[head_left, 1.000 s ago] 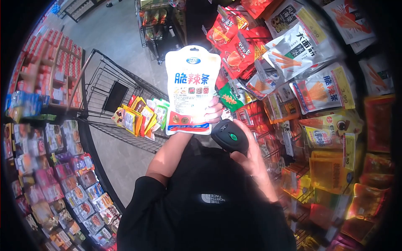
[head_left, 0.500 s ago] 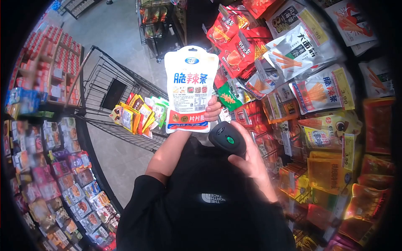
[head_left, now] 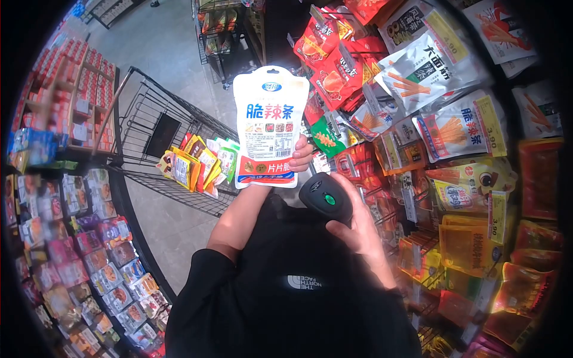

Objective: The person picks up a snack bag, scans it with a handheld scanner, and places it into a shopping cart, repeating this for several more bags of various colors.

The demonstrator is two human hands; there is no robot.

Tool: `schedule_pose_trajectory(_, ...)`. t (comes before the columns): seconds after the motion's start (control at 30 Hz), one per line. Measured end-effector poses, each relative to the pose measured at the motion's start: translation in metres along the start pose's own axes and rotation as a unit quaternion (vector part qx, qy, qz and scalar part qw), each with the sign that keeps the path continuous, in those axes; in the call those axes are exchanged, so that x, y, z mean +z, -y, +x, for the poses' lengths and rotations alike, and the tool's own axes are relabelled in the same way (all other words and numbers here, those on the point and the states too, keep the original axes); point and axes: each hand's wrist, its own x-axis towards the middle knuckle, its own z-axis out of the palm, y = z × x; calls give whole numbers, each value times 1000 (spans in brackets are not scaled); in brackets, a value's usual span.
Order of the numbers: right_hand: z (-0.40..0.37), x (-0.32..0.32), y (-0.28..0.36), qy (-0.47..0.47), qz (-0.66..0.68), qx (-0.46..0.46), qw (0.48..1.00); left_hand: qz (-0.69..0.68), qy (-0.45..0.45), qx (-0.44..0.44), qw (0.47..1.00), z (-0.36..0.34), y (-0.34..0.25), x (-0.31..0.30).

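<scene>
My left hand (head_left: 302, 156) grips a white snack bag (head_left: 272, 113) with blue and red Chinese lettering, its fingers curled round the right edge; the rest of the hand is behind the bag. The bag is upright, its printed panel facing me. Just below and to the right, my right hand (head_left: 360, 230) is closed around a black handheld scanner (head_left: 315, 191) with a green button. A small gap separates the scanner from the bag's lower corner.
A wire shopping cart (head_left: 156, 98) holding several yellow and green snack bags (head_left: 194, 161) stands ahead to the left. Hanging snack bags (head_left: 459, 128) with price tags crowd the rack on the right. Another packed shelf (head_left: 113, 268) lines the left.
The bag has shifted very slightly left in view, and the scanner is almost unmoved. Both hands keep the same hold.
</scene>
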Motion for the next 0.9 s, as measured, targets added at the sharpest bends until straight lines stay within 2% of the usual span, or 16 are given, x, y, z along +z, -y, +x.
schedule_pose_trajectory(0.1, 0, -1, -1, -6, -13, -3, 1000, 0, 0, -7, 1000, -1, -1, -1)
schedule_pose_trajectory(0.2, 0, -1, -2, -6, -18, -9, 1000, 21, -37, 0, 999, -4, -1, -4)
schedule_pose_trajectory(0.27, 0, 0, -3, -11, 6, 0, 1000, -15, -5, -7, 1000, 0, 0, 0)
schedule_pose_trajectory(0.5, -2, 3, -6, -25, 28, 4, 999, 0, -6, -9, 1000, -1, 0, 1)
schedule_pose_trajectory(0.57, -1, 4, -13, -43, 93, 28, 994, 7, 9, -1, 1000, 0, -1, -3)
schedule_pose_trajectory(0.6, 2, 3, -18, -37, 93, -1, 995, 9, 24, 1, 1000, -2, -2, -6)
schedule_pose_trajectory(0.63, 3, 2, -23, -31, 158, 8, 987, 4, -8, -2, 1000, -9, -3, -8)
schedule_pose_trajectory(0.73, 16, 7, -28, -32, 290, 32, 956, 0, -26, -28, 999, -18, 0, 1)
schedule_pose_trajectory(0.77, 22, 7, -34, -8, 307, 25, 952, 20, -34, -61, 997, -21, 2, 4)
schedule_pose_trajectory(0.8, 29, 6, -42, 15, 322, 17, 946, -18, -8, -79, 997, -23, 6, 12)
schedule_pose_trajectory(0.9, 46, 8, -50, 46, 326, 23, 944, 67, -61, -19, 996, -41, 15, 30)
